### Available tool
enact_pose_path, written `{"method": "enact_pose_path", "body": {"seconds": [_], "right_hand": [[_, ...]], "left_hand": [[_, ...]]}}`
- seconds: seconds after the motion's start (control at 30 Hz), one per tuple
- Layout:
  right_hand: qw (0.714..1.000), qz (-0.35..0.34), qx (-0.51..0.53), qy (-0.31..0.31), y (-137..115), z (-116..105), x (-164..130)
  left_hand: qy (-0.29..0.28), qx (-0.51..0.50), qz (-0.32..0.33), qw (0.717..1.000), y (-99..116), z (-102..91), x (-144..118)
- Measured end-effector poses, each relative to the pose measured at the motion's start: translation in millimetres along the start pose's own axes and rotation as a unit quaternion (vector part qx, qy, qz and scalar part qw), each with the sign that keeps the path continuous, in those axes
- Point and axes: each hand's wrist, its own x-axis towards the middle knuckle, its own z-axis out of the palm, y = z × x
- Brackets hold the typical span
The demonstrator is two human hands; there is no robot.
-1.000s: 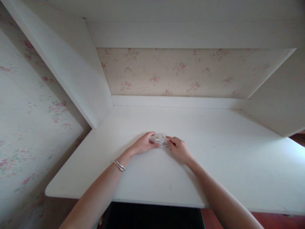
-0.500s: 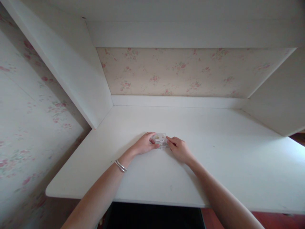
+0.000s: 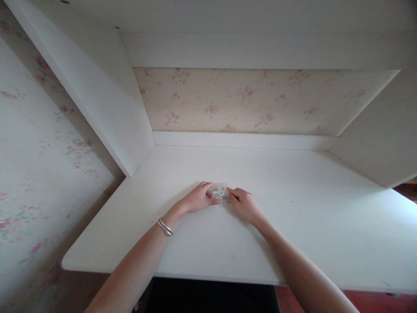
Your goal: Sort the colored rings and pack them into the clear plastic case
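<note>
A small clear plastic box (image 3: 220,189) rests on the white desk (image 3: 208,243), between my two hands. Inside it are a few tiny pieces, one yellowish, too small to name. My left hand (image 3: 199,198) grips the box from the left, thumb along the near side and fingers along the far side. On the right side, my right hand (image 3: 243,202) pinches the box's edge with thumb and forefinger, the other fingers curled in. What those right fingertips press on is partly hidden.
White side panels stand at the left (image 3: 97,95) and right (image 3: 374,130) of the desk, with a low back ledge (image 3: 244,139) behind. A shelf (image 3: 244,48) hangs above. Below the front edge is a dark black surface (image 3: 211,298).
The view has shifted very slightly. Both hands stay on the clear plastic box in almost the same place, with only a tiny movement of the fingers.
</note>
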Motion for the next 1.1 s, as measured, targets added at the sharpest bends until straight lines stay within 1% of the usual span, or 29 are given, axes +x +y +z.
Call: {"method": "enact_pose_path", "body": {"seconds": [0.07, 0.23, 0.33, 0.4, 0.47, 0.57, 0.67, 0.77, 0.87, 0.9, 1.0, 1.1], "right_hand": [[1.000, 0.003, 0.004, 0.001, -1, 0, -1], [0.999, 0.039, 0.021, 0.022, -8, 1, -3], [0.998, 0.057, -0.013, 0.025, -15, 1, -3], [0.997, 0.052, -0.050, 0.012, -19, 0, -2], [0.996, 0.042, -0.082, -0.008, -22, -2, -1], [0.993, 0.034, -0.106, -0.039, -28, -3, -1], [0.991, 0.037, -0.117, -0.059, -33, -2, -3], [0.990, 0.024, -0.121, -0.068, -31, -5, -1], [0.994, 0.013, -0.096, -0.059, -11, -16, 13], [0.995, 0.028, -0.087, -0.042, 0, -23, 21], [0.990, 0.095, -0.089, 0.060, 47, -52, 49], [0.967, 0.184, -0.107, 0.143, 101, -86, 73]], "left_hand": [[0.005, -0.003, -0.006, 1.000, -2, 1.7, 0], [0.053, -0.019, -0.033, 0.998, -6, 8.4, 0], [0.067, -0.021, -0.037, 0.997, -6, 11.4, 1], [0.073, -0.027, -0.033, 0.996, -6, 12.8, 2], [0.070, -0.040, -0.019, 0.997, -6, 13.7, 2], [0.050, -0.058, 0.000, 0.997, -6, 13.1, 2], [0.029, -0.064, -0.013, 0.997, -5, 10.2, 1], [0.033, -0.075, -0.026, 0.996, -2, 8.1, 0], [0.054, -0.063, -0.046, 0.996, 1, 8.8, 1], [0.059, -0.051, -0.055, 0.995, 2, 9.4, 1], [0.064, -0.016, -0.072, 0.995, 3, 11.2, 2], [0.064, 0.004, -0.070, 0.995, 2, 12.4, 3]]}}
